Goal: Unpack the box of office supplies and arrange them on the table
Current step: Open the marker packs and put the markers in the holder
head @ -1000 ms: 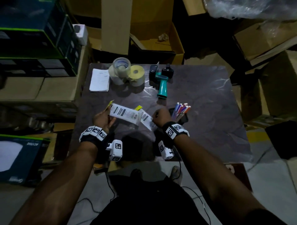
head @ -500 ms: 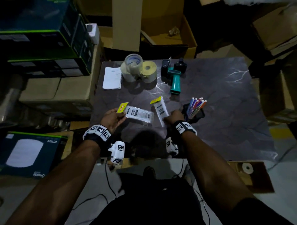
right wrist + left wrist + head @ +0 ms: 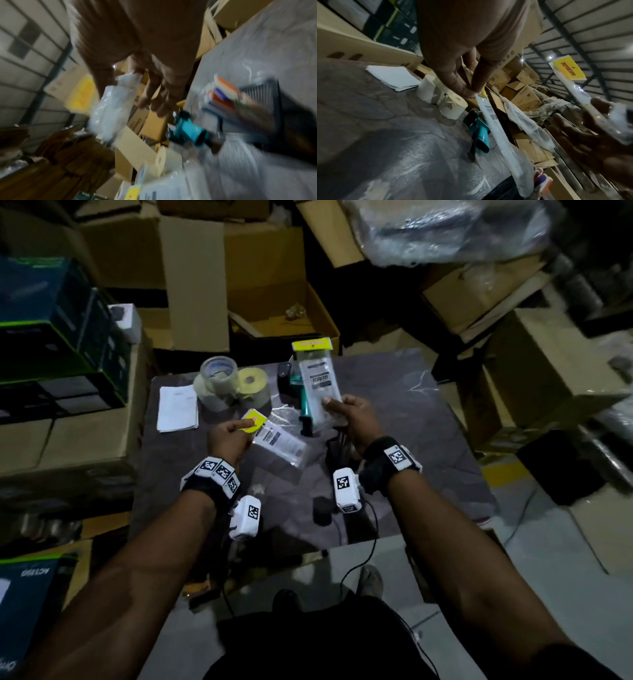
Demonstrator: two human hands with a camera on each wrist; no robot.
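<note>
While left hand (image 3: pixel 228 440) pinches packet (image 3: pixel 277 440), right hand (image 3: pixel 352 419) lifts another (image 3: pixel 317 381)

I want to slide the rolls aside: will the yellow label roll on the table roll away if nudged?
Probably not: the yellow label roll seems to sit on its flat end, core hole up. It looks light, so it should slide, likely bumping the clear tape roll beside it.

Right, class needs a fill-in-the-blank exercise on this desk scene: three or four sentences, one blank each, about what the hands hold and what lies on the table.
1. The right hand holds a clear packet whose header card is ____.
2. The left hand pinches the other packet by its ____ end.
3. The tool lying on the table has a ____ handle.
4. The white papers lie to the ____ of the tape rolls.

Missing words: yellow; yellow; teal; left
</note>
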